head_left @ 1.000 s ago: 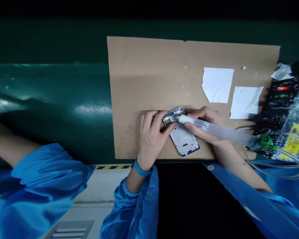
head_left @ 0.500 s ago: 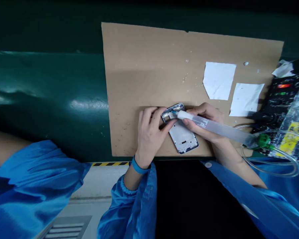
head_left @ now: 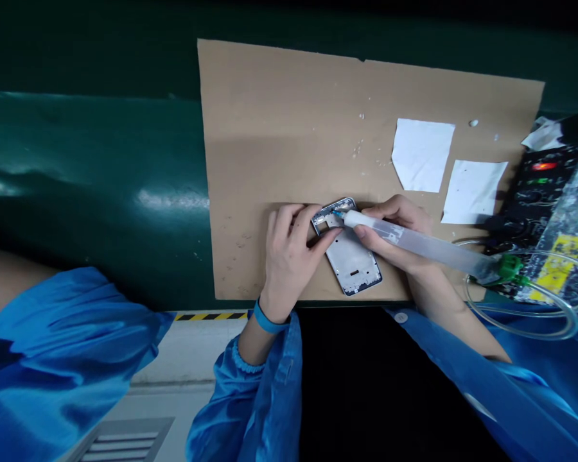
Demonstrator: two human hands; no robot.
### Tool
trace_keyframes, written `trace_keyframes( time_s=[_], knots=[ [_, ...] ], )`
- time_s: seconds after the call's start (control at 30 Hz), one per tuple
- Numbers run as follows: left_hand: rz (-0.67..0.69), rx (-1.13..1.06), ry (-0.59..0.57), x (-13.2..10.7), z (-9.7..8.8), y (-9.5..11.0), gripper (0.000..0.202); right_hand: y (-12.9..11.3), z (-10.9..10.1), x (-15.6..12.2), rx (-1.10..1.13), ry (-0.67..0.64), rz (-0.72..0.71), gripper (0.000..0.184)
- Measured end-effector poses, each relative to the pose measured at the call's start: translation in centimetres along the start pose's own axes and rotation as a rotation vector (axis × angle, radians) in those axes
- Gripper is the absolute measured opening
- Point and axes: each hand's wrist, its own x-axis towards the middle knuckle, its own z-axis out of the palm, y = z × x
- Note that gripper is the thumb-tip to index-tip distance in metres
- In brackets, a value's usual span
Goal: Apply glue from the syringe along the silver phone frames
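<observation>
A silvery phone frame (head_left: 354, 260) lies at a slant on the brown cardboard sheet (head_left: 270, 141). My left hand (head_left: 291, 253) grips its upper left edge between thumb and fingers. In my right hand (head_left: 397, 224) is a glue dispensing syringe (head_left: 424, 249) with a milky barrel, held slanted like a pen. Its fine blue tip (head_left: 338, 213) is at the upper end of the frame; whether it touches cannot be made out. From the green cap (head_left: 509, 267) at the syringe's rear runs a clear tube (head_left: 553, 330).
Two white paper pieces (head_left: 422, 155) lie on the cardboard at the right. Beyond them stands a smeared dispenser box (head_left: 549, 199) with red and green lights. Another person's blue sleeve (head_left: 77, 327) is at the left, over the green table's edge (head_left: 125, 256).
The whole view has shifted very slightly. Both hands keep their holds on the frame and syringe, and the tip stays at the frame's upper end.
</observation>
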Motion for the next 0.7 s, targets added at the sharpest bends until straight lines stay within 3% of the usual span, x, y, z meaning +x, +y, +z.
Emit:
trace_keyframes(
  time_s=[0.33,0.7],
  knots=[
    [-0.023,0.008,-0.017,-0.09,0.08,-0.01,0.033,0.3,0.35,-0.13,-0.032,0.06,-0.06,0.023],
    [-0.005,-0.017,0.005,0.01,0.2,-0.06,0.032,0.87,0.18,-0.61,0.003,0.075,-0.015,0.035]
  ],
)
